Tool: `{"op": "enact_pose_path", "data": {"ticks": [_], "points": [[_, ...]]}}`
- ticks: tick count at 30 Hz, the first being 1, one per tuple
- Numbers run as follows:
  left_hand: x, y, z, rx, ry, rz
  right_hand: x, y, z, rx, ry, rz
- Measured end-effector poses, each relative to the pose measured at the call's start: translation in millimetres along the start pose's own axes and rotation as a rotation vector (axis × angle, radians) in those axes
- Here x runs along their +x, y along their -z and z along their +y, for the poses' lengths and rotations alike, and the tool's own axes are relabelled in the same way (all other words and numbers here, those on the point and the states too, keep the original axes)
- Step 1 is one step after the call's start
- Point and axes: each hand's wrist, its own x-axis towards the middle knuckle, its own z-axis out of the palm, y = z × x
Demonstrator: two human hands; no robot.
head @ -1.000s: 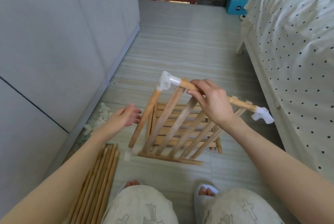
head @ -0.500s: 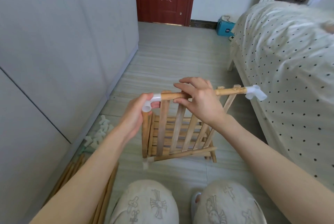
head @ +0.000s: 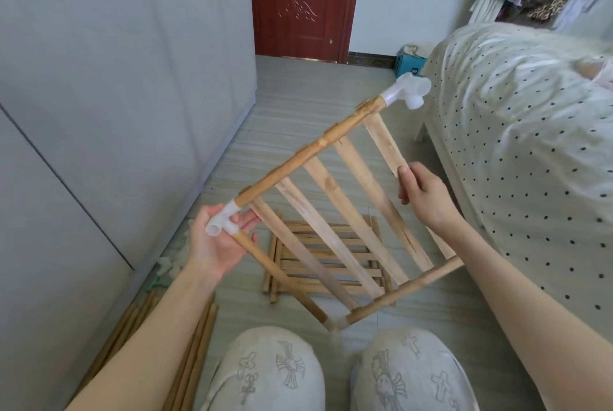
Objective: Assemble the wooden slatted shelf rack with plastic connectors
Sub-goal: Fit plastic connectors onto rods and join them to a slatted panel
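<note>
Shelf panel (head: 335, 211) held between both hands' fingers (head: 406, 178).

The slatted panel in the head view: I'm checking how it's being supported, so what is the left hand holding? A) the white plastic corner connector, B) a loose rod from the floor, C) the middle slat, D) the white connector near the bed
A: the left hand cups the white plastic corner connector at the slatted panel's near-left corner, while the right hand grips the outermost slat.
</note>
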Motion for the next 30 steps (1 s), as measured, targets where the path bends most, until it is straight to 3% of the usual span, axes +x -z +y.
{"op": "enact_pose_path", "data": {"ticks": [3, 6, 9, 13, 17, 25, 30], "points": [[2.8, 20.7, -7.3, 0.094, 0.038, 0.092, -2.4, -10.6, -0.5, -0.019, 0.075, 0.005], [5.7, 39.9, -12.1, 0.507, 0.064, 0.252, -0.4, -21.8, -1.1, -0.116, 0.111, -0.044], [5.1, 45.0, -8.1, 0.789, -0.003, 0.281, 3.0, -37.1, -2.4, -0.257, 0.18, -0.11], [4.7, 25.2, 6.2, 0.828, -0.151, 0.142, 0.9, -68.7, 1.9, -0.389, 0.307, -0.188], [5.8, 11.0, 2.2, 0.794, -0.145, -0.012, -5.9, -106.8, 11.6, -0.523, 0.385, -0.366], [19.2, 46.2, -26.8, 0.999, -0.146, 0.106, -16.9, -163.6, 49.9, -0.623, 0.392, -0.666], [35.7, 59.8, -33.0, 0.962, -0.174, 0.115, -9.4, -181.1, 62.5, -0.678, 0.441, -0.657]]}}
